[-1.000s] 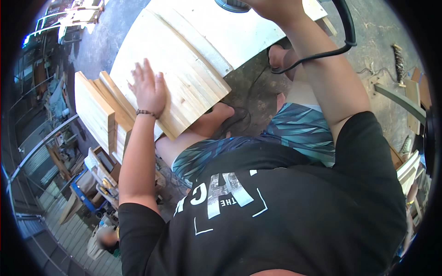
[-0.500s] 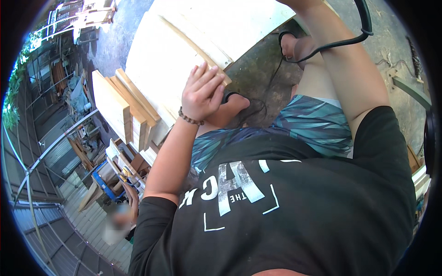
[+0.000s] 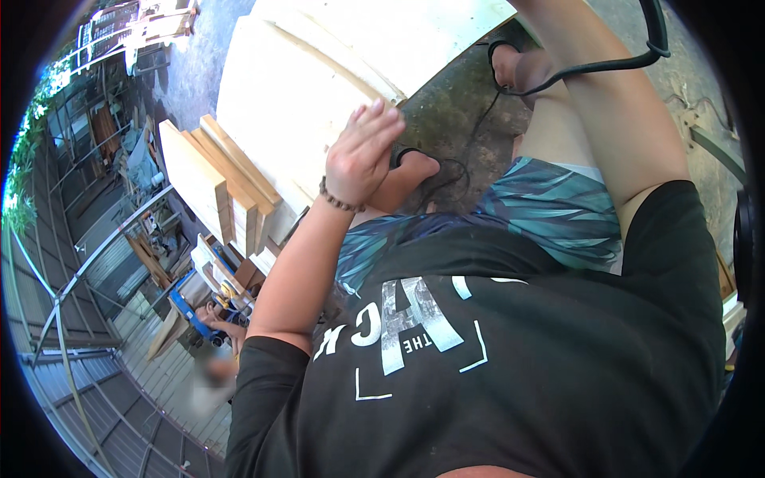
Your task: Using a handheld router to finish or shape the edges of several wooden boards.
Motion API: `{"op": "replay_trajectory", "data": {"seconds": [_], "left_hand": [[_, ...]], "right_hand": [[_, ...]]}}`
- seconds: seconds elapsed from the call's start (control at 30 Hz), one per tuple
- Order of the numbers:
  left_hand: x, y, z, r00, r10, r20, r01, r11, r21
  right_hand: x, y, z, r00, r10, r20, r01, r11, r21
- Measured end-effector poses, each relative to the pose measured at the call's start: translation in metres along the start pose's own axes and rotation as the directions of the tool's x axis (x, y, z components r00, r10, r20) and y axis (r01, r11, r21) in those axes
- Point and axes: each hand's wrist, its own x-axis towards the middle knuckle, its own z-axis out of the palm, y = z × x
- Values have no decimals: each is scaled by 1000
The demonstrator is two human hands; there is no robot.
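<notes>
My left hand [image 3: 364, 151], wearing a beaded bracelet [image 3: 341, 201], is raised over the near edge of a pale, flat board [image 3: 263, 103]. Its fingers are stretched out and slightly blurred, with nothing seen in them. The fingertips are close to the near end of a narrow wooden strip [image 3: 323, 60] lying along the board; whether they touch it I cannot tell. My right forearm [image 3: 610, 111] reaches up to the top edge of the picture, and the right hand is cut off there. A thick black cable [image 3: 613, 65] crosses that forearm.
Several thick wooden planks [image 3: 195, 175] stand together left of the board. Lower left, a co-worker's arm [image 3: 227, 328] is beside a blue tool [image 3: 187, 311]. Thin cord [image 3: 470, 147] lies on the concrete floor near my feet. A metal frame [image 3: 721, 151] is at the right.
My left hand has moved slightly right, its fingers now closer together. The strip's near end has shifted away from me. My right forearm has moved a little right, with the cable.
</notes>
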Motion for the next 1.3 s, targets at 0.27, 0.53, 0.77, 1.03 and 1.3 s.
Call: {"op": "replay_trajectory", "data": {"seconds": [0.27,0.53,0.77,1.03,1.3], "left_hand": [[126,-51,37,790,-513,-336,479,858,-183],[39,-225,-55,650,-738,-181,753,595,280],[-24,-249,-67,501,-839,-210,832,401,384],[-34,-173,-72,254,-945,-206,885,141,444],[-77,-111,-47,71,-958,-279,923,-44,383]], "right_hand": [[0,-9,0,988,-38,151,54,993,-103],[0,-14,5,995,42,95,-43,999,7],[-4,-15,-1,932,278,230,-318,936,155],[-22,-37,9,893,273,357,-419,795,440],[-43,-9,-16,779,-89,621,106,994,10]]}}
